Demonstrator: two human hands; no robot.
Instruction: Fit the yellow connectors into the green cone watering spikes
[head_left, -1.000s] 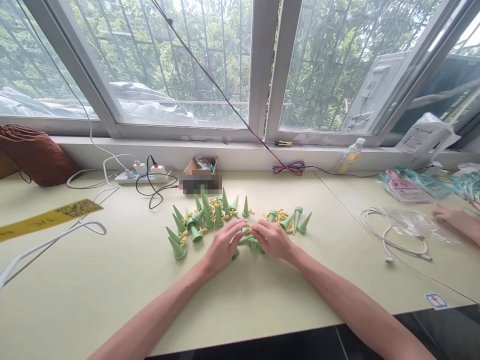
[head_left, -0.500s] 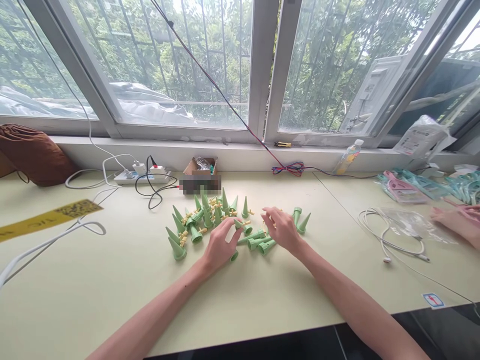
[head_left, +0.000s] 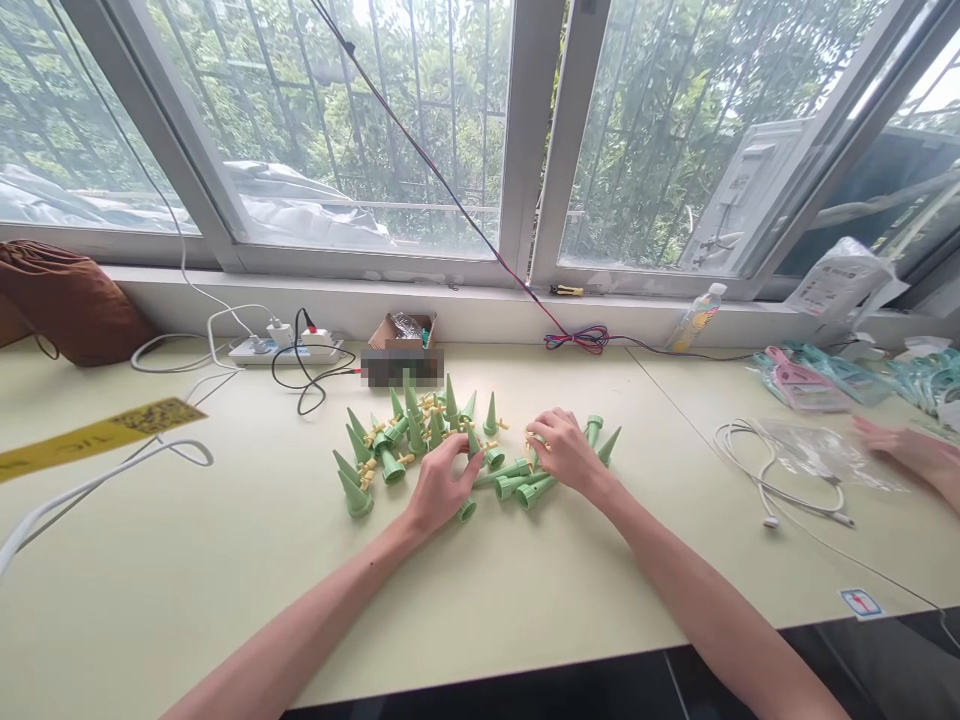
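Several green plastic cone spikes (head_left: 390, 445) lie scattered on the pale table (head_left: 225, 560), with small yellow valve pieces (head_left: 427, 405) among them. My left hand (head_left: 441, 480) rests on the table with its fingertips curled at a green cone (head_left: 474, 440) in the pile. My right hand (head_left: 566, 448) is bent over the right-hand heap of yellow pieces, fingers pinched there; what they hold is hidden. Three assembled green spikes (head_left: 517, 482) lie side by side between my hands.
A power strip (head_left: 285, 350) with cables, a small cardboard box (head_left: 401, 330) and a brown bag (head_left: 67, 305) lie along the window sill. White cable (head_left: 772, 475) and plastic bags (head_left: 817, 450) lie at right, where another person's hand (head_left: 900, 450) rests. A yellow tape strip (head_left: 97, 432) is at left.
My hands came apart from the joined piece in the middle. The left reached forward to a cone in the pile, the right moved up to the yellow pieces and closed over them.
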